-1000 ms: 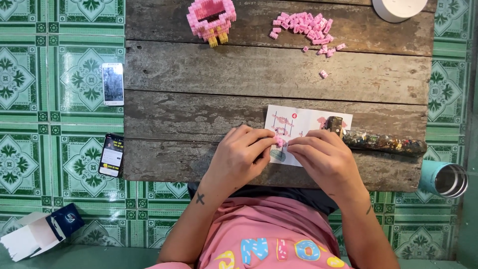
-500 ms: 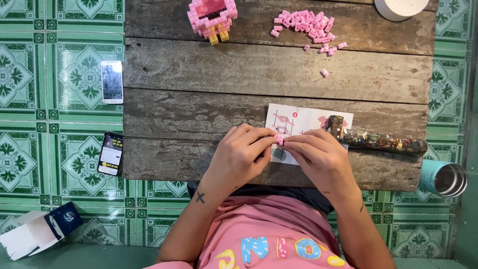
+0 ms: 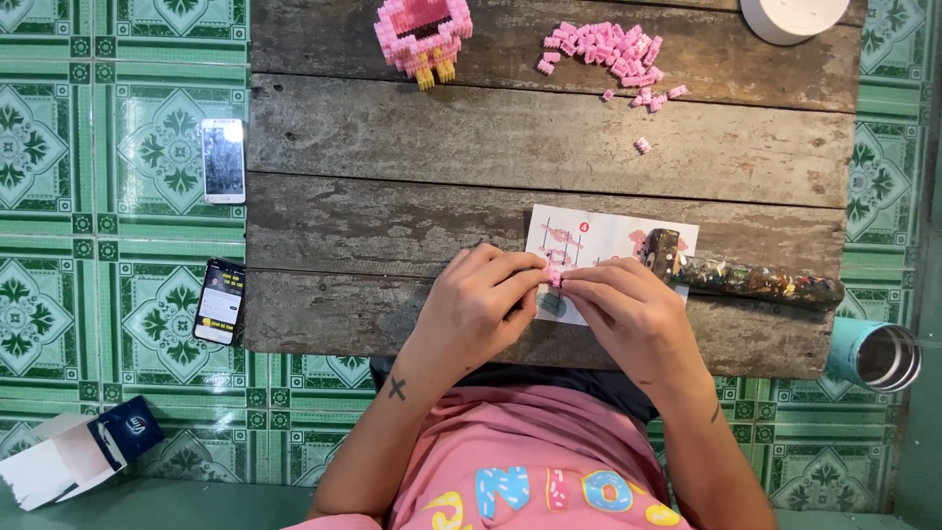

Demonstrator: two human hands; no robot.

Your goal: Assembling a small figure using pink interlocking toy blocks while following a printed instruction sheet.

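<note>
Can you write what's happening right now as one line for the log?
left hand: pinching small pink brick piece | right hand: pinching same piece | under hands: instruction sheet | loose pink bricks far side of wooden table

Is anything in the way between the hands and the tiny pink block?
Nothing visible. The left hand and right hand both pinch the tiny pink block directly, above the instruction sheet.

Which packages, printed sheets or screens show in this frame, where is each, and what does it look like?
Smartphone: floor tiles left of the table, upper one, white rim, dark screen.
Second smartphone: floor below the first, black, lit screen with yellow patches.
Carton box: floor at lower left, white and dark blue, open flap.
Instruction sheet: table, beyond both hands, white with pink diagrams, partly covered.
</note>
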